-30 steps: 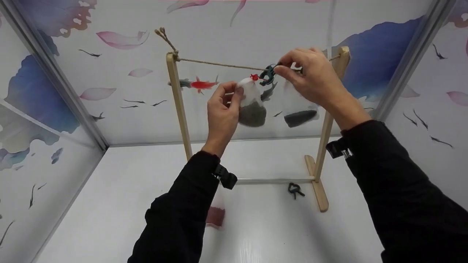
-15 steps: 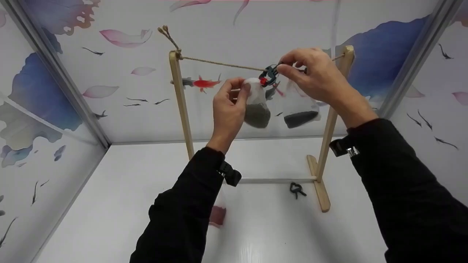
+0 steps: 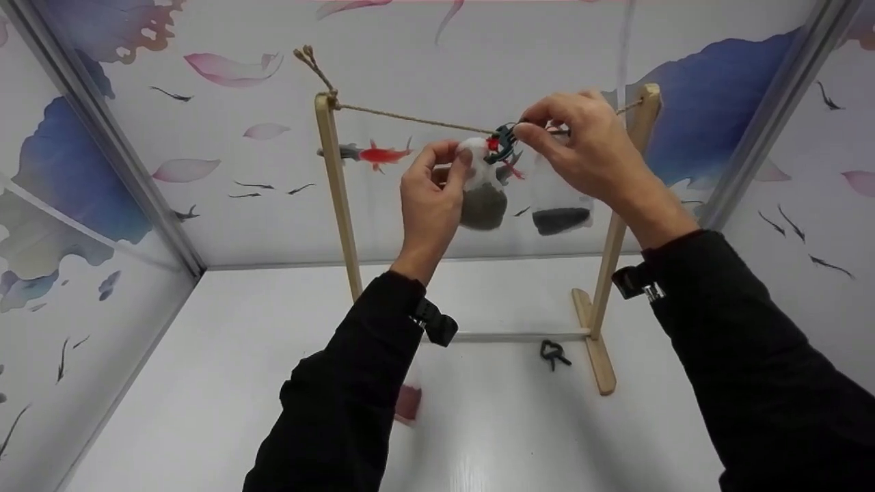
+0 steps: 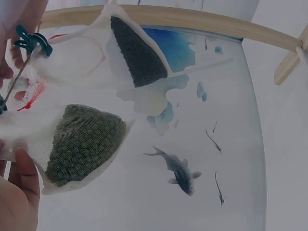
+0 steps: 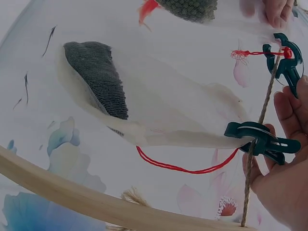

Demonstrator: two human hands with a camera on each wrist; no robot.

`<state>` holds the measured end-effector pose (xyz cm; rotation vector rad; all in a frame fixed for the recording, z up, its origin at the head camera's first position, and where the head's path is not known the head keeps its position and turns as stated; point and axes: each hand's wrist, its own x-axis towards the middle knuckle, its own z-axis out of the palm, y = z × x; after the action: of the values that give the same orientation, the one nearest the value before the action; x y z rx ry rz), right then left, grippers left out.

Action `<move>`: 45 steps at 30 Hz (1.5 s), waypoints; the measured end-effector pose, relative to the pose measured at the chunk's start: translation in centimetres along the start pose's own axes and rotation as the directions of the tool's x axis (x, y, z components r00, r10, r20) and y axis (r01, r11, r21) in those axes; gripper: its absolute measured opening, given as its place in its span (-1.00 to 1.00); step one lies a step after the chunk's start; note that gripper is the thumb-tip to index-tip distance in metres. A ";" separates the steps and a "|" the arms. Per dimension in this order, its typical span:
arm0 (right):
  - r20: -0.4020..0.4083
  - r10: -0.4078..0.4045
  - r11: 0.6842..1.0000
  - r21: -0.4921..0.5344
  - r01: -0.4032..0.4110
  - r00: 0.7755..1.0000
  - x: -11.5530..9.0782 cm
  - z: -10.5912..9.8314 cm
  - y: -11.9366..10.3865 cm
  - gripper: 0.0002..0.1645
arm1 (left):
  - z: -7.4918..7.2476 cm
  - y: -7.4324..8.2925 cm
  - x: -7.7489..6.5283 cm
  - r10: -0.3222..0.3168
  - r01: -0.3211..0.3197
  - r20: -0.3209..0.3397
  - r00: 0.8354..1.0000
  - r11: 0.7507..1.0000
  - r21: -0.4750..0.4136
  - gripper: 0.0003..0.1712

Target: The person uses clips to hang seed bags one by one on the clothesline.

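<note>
My left hand pinches the white upper part of a small mesh drawstring bag, its bottom filled with green bean-like grains. At the rope, my right hand squeezes the handles of a dark green spring clip. The clip's jaws are around the rope and the bag's red drawstring. Beside it a second green clip grips the rope and the top of another mesh bag with dark contents, which hangs below my right hand.
The rope is strung between two wooden posts of a stand with a wooden foot. One more clip lies on the white table near that foot. A bag with reddish contents lies partly behind my left sleeve.
My left hand has moved slightly right with the green-filled bag, bringing its red drawstring into the clip's jaws. The right hand stays on the clip at the rope.
</note>
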<state>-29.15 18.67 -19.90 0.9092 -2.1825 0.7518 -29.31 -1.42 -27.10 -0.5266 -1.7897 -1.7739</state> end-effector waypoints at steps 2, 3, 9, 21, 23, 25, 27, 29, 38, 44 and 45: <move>-0.002 0.002 1.000 0.017 -0.002 1.000 -0.1 0.2 -0.1 -0.75 | 0.0 0.0 0.0 -0.014 0.014 -0.002 1.000 1.000 0.004 -0.75; -0.005 0.016 0.999 0.029 -0.016 1.000 -0.2 0.3 -0.1 -0.76 | 0.0 0.1 0.0 -0.022 0.022 -0.004 1.000 1.000 0.007 -0.75; -0.042 0.016 0.999 0.037 -0.014 0.999 -0.3 0.6 -0.2 -0.74 | 0.3 0.7 0.0 -0.060 0.060 -0.004 0.998 0.998 -0.035 -0.76; -0.009 -0.126 0.984 -0.127 0.124 0.992 -0.5 0.6 -0.3 -0.69 | 0.5 1.0 0.1 -0.153 0.153 0.017 0.988 0.982 -0.113 -0.76; 0.022 -0.083 0.988 -0.127 0.085 0.996 -0.6 0.4 -0.5 -0.66 | 0.6 1.0 0.0 -0.153 0.154 0.016 0.988 0.982 -0.110 -0.76; 0.054 -0.037 0.992 -0.121 0.043 0.998 -0.6 0.2 -0.8 -0.62 | 0.7 0.9 -0.1 -0.151 0.151 0.013 0.989 0.983 -0.103 -0.76; 0.078 -0.008 0.993 -0.118 0.017 0.997 -0.7 0.1 -1.0 -0.55 | 0.8 0.8 -0.1 -0.137 0.138 0.012 0.990 0.987 -0.088 -0.77; 0.085 -0.005 0.992 -0.123 0.015 0.996 -0.8 0.1 -1.1 -0.50 | 0.8 0.7 -0.1 -0.123 0.123 0.014 0.992 0.990 -0.066 -0.78; -0.025 -0.148 0.975 -0.170 0.142 0.989 -1.7 0.5 -0.9 -0.46 | 0.3 0.0 -0.3 -0.092 0.090 0.055 0.994 0.995 0.037 -0.76; -0.212 -0.237 0.971 -0.093 0.222 0.948 -3.4 0.5 -2.0 -0.66 | -0.6 -0.8 -1.2 -0.043 0.032 0.111 0.993 0.995 0.099 -0.68; -0.241 -0.240 0.971 -0.067 0.231 0.940 -3.9 0.6 -2.2 -0.69 | -0.7 -0.9 -1.5 -0.029 0.015 0.119 0.992 0.993 0.118 -0.64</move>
<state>-25.52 18.46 -22.55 0.9802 -1.8254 0.6665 -28.69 -1.99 -28.80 -0.5792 -1.9756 -1.6704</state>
